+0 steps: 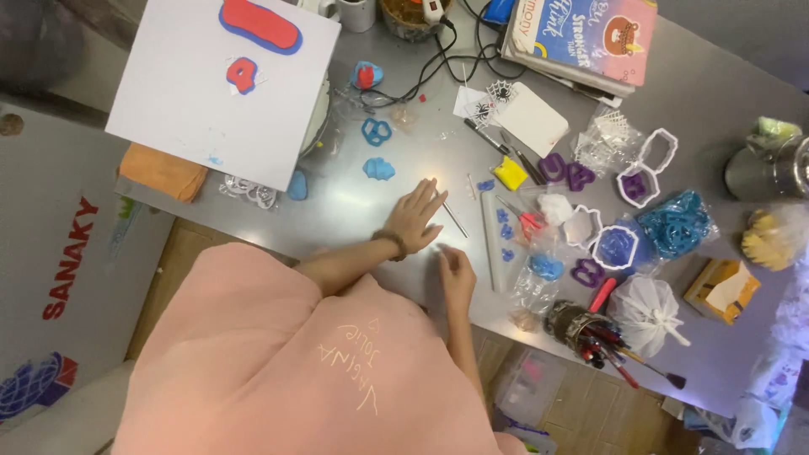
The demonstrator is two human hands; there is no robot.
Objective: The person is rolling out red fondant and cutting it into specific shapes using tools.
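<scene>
My left hand (417, 215), with a dark band at the wrist, lies flat on the grey metal table (354, 202), fingers spread and holding nothing. A thin metal stick (455, 219) lies just right of its fingertips. My right hand (455, 271) rests near the table's front edge, fingers bent downward; whether anything is under them is hidden. A clear roller (491, 244) lies right of it. Blue clay pieces (379, 168) sit beyond my left hand. A white board (223, 84) carries red-and-blue clay shapes.
A yellow clay block (510, 173), purple and white cutters (636, 181), a bag of blue cutters (674, 223), a cup of pens (581, 329) and a tied white bag (647, 307) crowd the right. Books (590, 34) and cables lie at the back. An orange cloth (164, 173) is at the left.
</scene>
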